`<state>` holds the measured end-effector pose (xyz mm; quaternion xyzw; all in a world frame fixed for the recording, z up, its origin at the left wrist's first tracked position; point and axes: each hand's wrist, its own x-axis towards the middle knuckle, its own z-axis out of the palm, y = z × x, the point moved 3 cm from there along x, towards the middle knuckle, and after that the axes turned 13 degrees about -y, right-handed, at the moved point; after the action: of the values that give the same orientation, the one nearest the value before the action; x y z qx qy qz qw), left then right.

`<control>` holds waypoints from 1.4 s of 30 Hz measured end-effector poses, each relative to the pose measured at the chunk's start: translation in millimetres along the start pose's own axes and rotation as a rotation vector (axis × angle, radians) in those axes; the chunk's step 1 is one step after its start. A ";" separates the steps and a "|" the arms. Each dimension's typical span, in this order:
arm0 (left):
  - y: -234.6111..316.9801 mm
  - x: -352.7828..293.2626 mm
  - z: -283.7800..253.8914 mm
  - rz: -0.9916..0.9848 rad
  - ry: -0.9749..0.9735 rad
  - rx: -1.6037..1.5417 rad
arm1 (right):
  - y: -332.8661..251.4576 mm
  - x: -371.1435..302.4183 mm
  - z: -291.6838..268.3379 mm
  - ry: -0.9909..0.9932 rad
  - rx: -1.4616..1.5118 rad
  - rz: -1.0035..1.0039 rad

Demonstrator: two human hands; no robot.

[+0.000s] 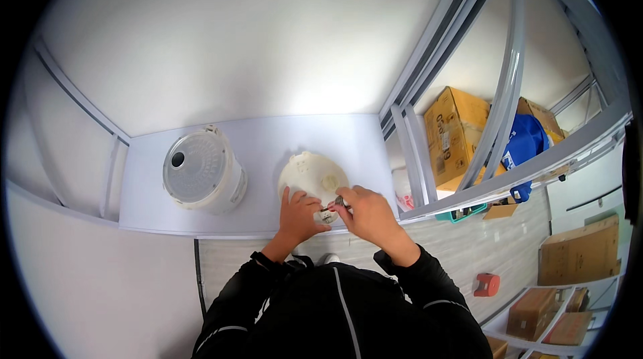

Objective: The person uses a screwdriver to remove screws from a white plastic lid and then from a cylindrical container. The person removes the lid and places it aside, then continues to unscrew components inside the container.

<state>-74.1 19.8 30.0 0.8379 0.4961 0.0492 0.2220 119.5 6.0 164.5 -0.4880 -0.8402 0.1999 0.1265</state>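
A shallow, round off-white plastic part (pixel 305 173) lies on the white table in front of me, with a small pale disc (pixel 330 183) on its inner face. My left hand (pixel 299 215) grips its near left edge, fingers over the rim and thumb low by the near edge. Between the fingertips of my right hand (pixel 368 213) is a small, slim tool with a dark ridged handle (pixel 339 201), which looks like a screwdriver. Its tip points left, towards a small fitting (pixel 326 216) at the part's near edge. My fingers partly hide the tip and fitting.
A white bucket-shaped unit (pixel 204 170) with a grey, holed lid stands left on the table (pixel 261 134). Grey metal frame bars rise on the right, with a cardboard box (pixel 455 134) and blue bag (pixel 526 145) beyond. A red stool (pixel 487 284) stands on the floor.
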 end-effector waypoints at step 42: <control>-1.1 0.1 4.2 -0.024 -0.040 -0.008 | -3.8 -0.3 -7.9 -0.041 0.012 -0.179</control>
<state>-73.7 19.0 25.8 0.8318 0.5015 0.0317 0.2359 119.9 5.7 173.2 -0.4058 -0.8817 0.2029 0.1296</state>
